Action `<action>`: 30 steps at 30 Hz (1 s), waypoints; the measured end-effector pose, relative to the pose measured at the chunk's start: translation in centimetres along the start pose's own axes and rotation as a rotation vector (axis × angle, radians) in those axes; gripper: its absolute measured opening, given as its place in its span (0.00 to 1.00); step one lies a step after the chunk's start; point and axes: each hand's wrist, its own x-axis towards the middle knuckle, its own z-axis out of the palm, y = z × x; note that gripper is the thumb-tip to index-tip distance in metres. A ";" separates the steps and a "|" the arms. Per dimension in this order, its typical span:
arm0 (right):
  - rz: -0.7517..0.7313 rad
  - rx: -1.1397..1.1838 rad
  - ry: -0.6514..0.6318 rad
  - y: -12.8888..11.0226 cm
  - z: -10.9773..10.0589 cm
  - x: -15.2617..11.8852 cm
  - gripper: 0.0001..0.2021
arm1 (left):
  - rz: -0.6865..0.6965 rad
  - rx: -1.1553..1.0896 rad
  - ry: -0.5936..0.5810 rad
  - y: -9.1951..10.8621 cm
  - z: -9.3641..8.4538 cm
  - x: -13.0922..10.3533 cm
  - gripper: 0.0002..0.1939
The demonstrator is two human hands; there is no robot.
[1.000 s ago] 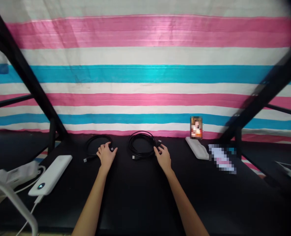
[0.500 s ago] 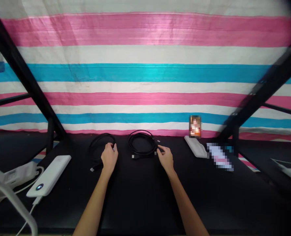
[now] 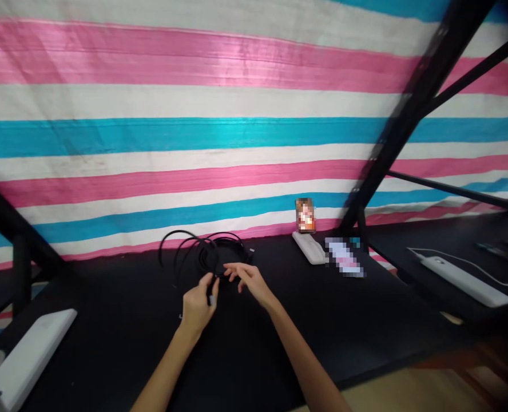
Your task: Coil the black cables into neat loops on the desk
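My left hand (image 3: pixel 199 302) is closed on a black cable (image 3: pixel 181 233), whose loops rise from the fingers towards the upper left. A pale connector shows by its fingertips. My right hand (image 3: pixel 249 280) is just to the right, with its fingers apart over the near edge of a second coiled black cable (image 3: pixel 237 243). That coil lies on the black tabletop behind both hands, a small connector end (image 3: pixel 251 252) at its right side. Whether the right fingertips touch the coil cannot be told.
A white power bank (image 3: pixel 35 355) lies at the left. Towards the right are a pale stand (image 3: pixel 309 249), a blurred card (image 3: pixel 305 216) and a blurred packet (image 3: pixel 345 257). A white power strip (image 3: pixel 464 280) is further right. Black metal bars (image 3: pixel 391 143) flank a striped sheet.
The view has turned right. My left hand has lifted its cable and brought it towards the coil; my right hand has moved left over the coil, close to my left hand.
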 end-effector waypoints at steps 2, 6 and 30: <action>-0.008 0.050 -0.052 -0.2 0.1 -0.1 0.21 | 0.168 0.009 -0.127 0.6 0.7 -0.5 0.09; 0.046 0.058 -0.028 -0.1 -0.1 -0.1 0.19 | 0.236 0.015 -0.290 1.6 1.1 -0.8 0.13; 0.162 -0.115 0.010 1.5 0.0 0.1 0.24 | 0.177 0.005 0.166 -0.9 -2.2 1.6 0.13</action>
